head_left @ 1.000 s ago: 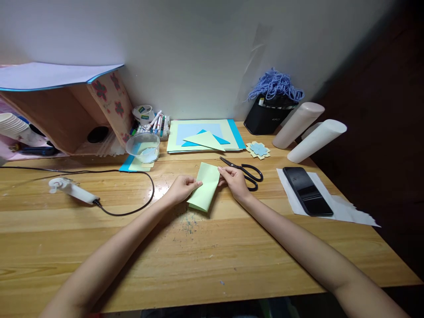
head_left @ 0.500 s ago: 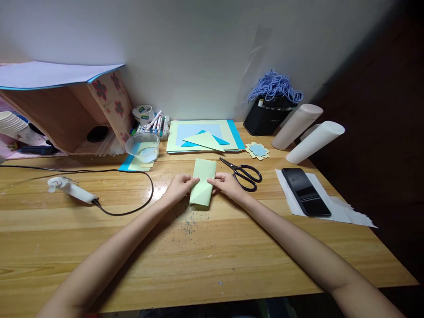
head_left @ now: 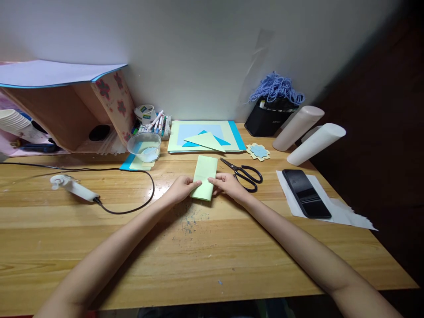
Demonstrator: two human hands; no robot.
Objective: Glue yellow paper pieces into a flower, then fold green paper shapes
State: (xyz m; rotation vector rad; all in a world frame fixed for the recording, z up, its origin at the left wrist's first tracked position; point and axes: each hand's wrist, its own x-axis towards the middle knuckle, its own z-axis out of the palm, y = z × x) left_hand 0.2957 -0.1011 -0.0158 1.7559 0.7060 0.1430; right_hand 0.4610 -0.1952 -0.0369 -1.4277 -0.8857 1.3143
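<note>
A folded pale green paper strip is held between both hands, a little above the wooden table. My left hand pinches its left edge, thumb on top. My right hand grips the right edge, also with the thumb on the front face; its other fingers are partly hidden behind the paper. Black-handled scissors lie just beyond my right hand. Behind the strip, a green paper triangle rests on a blue one, on top of a stack of coloured sheets.
Left: a white glue gun with a looping black cable, a clear bowl, markers and a box. Right: a paper flower, a black holder with blue yarn, two rolls and a phone.
The paper strip has shifted slightly up and its lower end looks flatter and shorter. Both hands keep their hold, and the view has moved a little.
</note>
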